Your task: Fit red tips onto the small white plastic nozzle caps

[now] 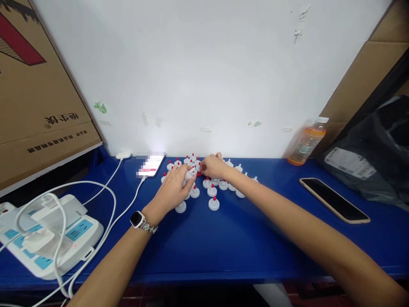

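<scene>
White cap (191,173): small, round, held off the blue table (223,238) between two hands. Capped pieces (214,204): white round bases topped with red tips, set upright in a loose cluster at the blue table's far edge.

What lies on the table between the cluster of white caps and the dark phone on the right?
In the head view, only the right forearm crosses above that stretch; the blue table between the white caps and the dark phone is otherwise bare.
</scene>
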Tool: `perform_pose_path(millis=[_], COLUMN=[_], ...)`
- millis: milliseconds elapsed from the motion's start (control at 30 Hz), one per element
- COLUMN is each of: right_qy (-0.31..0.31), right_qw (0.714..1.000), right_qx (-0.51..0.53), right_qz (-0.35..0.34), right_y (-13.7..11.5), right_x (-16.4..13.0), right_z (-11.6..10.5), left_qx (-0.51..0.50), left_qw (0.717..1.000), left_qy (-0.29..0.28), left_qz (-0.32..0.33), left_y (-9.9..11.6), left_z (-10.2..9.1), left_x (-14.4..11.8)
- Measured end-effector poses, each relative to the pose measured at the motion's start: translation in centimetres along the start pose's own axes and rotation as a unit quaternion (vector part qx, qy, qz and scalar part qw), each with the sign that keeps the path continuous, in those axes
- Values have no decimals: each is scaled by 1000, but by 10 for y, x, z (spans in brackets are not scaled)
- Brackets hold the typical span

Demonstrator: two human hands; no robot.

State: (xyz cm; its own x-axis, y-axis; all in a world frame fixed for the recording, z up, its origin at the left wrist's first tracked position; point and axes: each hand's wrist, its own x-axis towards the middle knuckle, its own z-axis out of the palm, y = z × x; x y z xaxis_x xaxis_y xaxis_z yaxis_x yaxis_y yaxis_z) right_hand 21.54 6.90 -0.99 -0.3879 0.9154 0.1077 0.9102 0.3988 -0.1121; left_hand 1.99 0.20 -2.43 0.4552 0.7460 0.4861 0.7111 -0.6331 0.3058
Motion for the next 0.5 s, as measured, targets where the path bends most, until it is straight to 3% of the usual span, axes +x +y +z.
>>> perform_pose_path(millis=[100, 200, 267, 400, 500], right_qy=[48, 112, 134, 148, 159], right_qw=[998, 974, 930, 809, 776], right_qx=[45, 196, 342, 569, 611], right_qz=[-6, -9, -10, -19, -17], right_y=[1, -1, -5, -17, -24], right_x=[-9, -24, -36, -56, -66], right_z=[-5, -13, -15, -5, 7], left_qx=[-1, -6, -9, -10, -6], left_qw=[1000, 1000, 1000, 1000, 1000], left_qy=[-3, -7, -3, 3, -4], left_qz=[-2, -1, 1, 3, 18], left_y=[-1, 0, 2, 6, 7], left_z=[1, 2, 2, 2, 2], left_x=[0, 0, 0, -1, -1])
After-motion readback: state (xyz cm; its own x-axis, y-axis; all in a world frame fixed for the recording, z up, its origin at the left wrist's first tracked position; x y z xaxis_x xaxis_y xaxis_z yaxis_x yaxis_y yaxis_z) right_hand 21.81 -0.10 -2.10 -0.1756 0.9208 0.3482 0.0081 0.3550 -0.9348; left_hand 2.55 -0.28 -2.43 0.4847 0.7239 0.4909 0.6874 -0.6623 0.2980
